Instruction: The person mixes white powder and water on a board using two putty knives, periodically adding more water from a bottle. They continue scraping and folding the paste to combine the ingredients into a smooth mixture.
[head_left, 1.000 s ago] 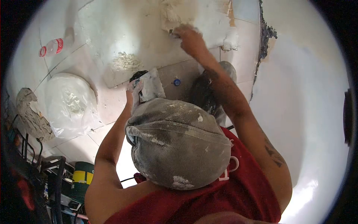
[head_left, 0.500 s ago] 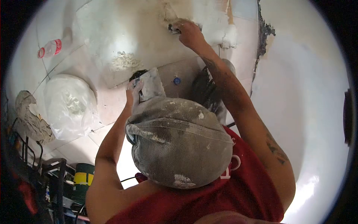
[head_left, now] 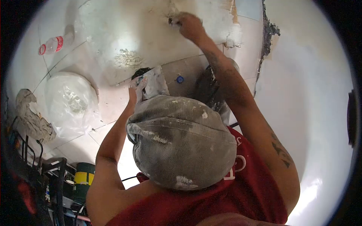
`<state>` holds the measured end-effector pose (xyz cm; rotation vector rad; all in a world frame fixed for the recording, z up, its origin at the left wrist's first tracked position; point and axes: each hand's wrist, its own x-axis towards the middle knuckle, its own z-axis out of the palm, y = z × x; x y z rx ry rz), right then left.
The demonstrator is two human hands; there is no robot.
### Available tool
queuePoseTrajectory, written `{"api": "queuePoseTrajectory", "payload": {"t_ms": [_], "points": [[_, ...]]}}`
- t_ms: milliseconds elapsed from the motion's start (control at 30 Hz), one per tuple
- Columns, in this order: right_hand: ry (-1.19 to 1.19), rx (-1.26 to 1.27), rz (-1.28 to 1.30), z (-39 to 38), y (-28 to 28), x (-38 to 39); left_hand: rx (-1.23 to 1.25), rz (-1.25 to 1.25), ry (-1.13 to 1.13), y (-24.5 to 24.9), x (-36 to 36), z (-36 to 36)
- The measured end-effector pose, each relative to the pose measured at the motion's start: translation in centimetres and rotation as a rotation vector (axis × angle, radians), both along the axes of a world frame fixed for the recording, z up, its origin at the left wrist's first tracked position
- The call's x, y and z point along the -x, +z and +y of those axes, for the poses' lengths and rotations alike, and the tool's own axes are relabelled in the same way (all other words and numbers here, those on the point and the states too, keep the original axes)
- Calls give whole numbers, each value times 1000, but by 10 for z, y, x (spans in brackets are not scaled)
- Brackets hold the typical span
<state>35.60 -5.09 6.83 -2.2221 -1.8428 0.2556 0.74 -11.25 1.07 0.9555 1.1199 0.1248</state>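
My left hand [head_left: 138, 87] is closed on the edge of a flat putty-smeared plate [head_left: 156, 81], whitish and roughly square, in front of the grey cap. Farther forward, my right hand [head_left: 191, 27] is closed on a scraper [head_left: 174, 21] against the pale panel [head_left: 151, 34]. Only a small dark and white end of the scraper shows past the fingers, and motion blurs it. A rough patch of dried putty [head_left: 128, 58] marks the panel between the two hands. A blue bottle cap [head_left: 180, 79] lies just right of the plate.
A clear plastic bag [head_left: 71, 105] of white material sits at left, beside a crumpled grey cloth [head_left: 33, 115]. A bottle with a red label [head_left: 52, 44] lies beyond. Black metal frames and a green and yellow container [head_left: 83, 180] stand at lower left. A white surface [head_left: 294, 105] fills the right side.
My right hand has moved slightly up and forward over the panel, and the scraper shows less now. My left hand and the plate have shifted very little.
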Motion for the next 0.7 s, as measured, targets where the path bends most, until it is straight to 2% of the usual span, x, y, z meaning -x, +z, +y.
{"api": "queuePoseTrajectory", "payload": {"t_ms": [67,133,167,233,267,300,333,400,433,467,533,600,667,700], "points": [[18,33,-51,2,17,1,-107,-35,-11,-25,1,-5],[77,137,-7,9,30,-17,-58,-121,32,-46,4,-12],[43,246,-15,19,49,-15,-54,-53,24,-30,3,-6],[-26,88,31,19,11,-15,-37,78,13,21,-13,9],[-63,10,48,13,-7,-10,60,-75,127,12,-6,-1],[-37,0,-41,0,-14,3,147,-234,242,-8,3,-8],[-2,10,-34,1,-3,1,221,-399,362,-21,5,-6],[81,36,-4,9,20,-9,176,-214,257,11,-11,12],[13,152,4,17,26,-13,141,-84,183,29,-20,17],[1,126,29,18,22,-12,110,47,103,37,-21,17],[-16,72,67,22,14,-7,279,-240,313,-13,0,-10],[43,11,-73,-2,-5,7,194,-327,307,9,-8,-1],[99,65,-93,9,26,-4,121,-156,183,27,-20,15],[30,142,7,17,32,-10,97,-57,114,37,-21,18]]}}
